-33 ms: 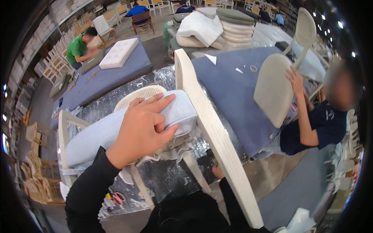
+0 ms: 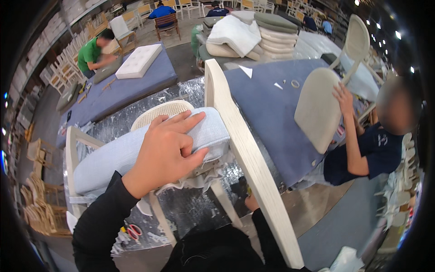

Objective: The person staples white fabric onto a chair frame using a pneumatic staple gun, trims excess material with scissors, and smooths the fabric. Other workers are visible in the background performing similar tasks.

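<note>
Head cam: left hand [image 2: 165,147] over a pale-blue fabric chair cushion [image 2: 106,156] at 9 o'clock
Left grip's spread across the top, pinching nothing; right hand [image 2: 252,202] at 5 o'clock is too small and blurry, can't tell its grip. Cushion's between the sides of a whitewashed wooden chair frame [image 2: 258,167]; lopsided pressing could probably skew it imo.

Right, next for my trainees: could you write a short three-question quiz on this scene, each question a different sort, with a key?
1. Choose one. The wearer's left hand rests on:
A a tape roll
B a light-blue fabric cushion
C a wooden leg

2. True or false: the white tufted cushion lies on the blue-topped table at upper left.

3. What colour are the handles of the scissors?

Key: 1 B; 2 true; 3 red.
</note>
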Motion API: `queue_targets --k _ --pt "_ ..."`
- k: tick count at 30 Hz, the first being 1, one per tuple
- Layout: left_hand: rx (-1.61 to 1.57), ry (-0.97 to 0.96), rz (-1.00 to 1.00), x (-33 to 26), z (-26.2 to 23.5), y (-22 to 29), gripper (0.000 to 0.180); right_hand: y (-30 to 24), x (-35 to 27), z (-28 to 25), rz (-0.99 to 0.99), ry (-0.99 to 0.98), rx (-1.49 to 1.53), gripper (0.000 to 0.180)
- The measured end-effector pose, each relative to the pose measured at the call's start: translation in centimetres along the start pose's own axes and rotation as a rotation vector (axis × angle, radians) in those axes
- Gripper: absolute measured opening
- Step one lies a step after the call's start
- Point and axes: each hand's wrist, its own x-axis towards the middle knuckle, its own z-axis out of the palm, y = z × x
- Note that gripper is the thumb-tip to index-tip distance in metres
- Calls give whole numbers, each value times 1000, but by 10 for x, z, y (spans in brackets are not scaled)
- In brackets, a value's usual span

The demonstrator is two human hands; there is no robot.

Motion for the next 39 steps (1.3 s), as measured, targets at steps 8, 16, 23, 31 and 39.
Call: queue_targets --k 8,16,23,31,39 --pt "6 -58 11 4 -12 0 50 42 55 -22 88 -133 35 58" --pt "-23 -91 9 3 -19 -6 45 -272 40 -83 -575 -228 -116 81" --pt "-60 -108 13 7 -18 -9 40 -326 65 -28 -531 -409 -157 106" --pt "-13 -87 51 15 -20 -12 37 -324 69 -17 -473 -392 -152 126" --pt "-34 -150 -13 11 -17 -9 41 -321 70 -20 -508 -424 -81 115"
